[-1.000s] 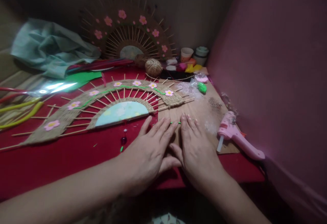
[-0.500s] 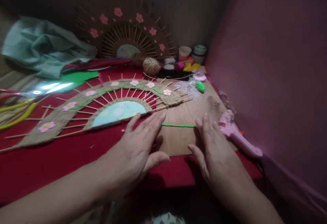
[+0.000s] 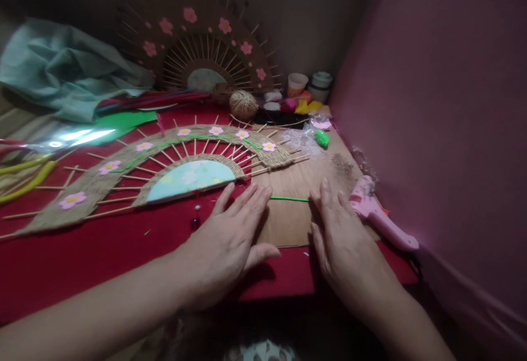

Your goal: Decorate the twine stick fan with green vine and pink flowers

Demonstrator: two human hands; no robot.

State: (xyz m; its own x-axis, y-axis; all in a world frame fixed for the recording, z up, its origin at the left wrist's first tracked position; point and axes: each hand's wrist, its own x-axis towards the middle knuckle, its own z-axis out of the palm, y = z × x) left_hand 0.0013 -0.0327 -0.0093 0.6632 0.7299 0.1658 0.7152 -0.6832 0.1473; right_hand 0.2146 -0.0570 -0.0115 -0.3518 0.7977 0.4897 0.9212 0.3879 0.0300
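Observation:
A thin green clay strand (image 3: 290, 199) lies across a wooden board (image 3: 288, 224), its two ends hidden under my fingers. My left hand (image 3: 242, 226) rests flat on the strand's left end, fingers stretched out and thumb apart. On the right end lies my right hand (image 3: 340, 229), its fingers extended too. Beyond my left hand is a fan-shaped piece (image 3: 135, 152) of woven twine and thin sticks. It carries pink flowers with yellow centres, a wavy green line and a pale blue half-round base (image 3: 191, 179).
A pink glue gun (image 3: 382, 215) lies right of my right hand, near the pink wall. Behind stand a twine ball (image 3: 243, 105), a wrapped green clay lump (image 3: 321, 138), a cup (image 3: 297, 84) and a second flowered fan (image 3: 209, 48). Blue cloth (image 3: 69, 70) is heaped at left.
My left hand has slid slightly right and my right hand slightly left, so less of the green strand shows between them. A small dark object now shows beside my left hand.

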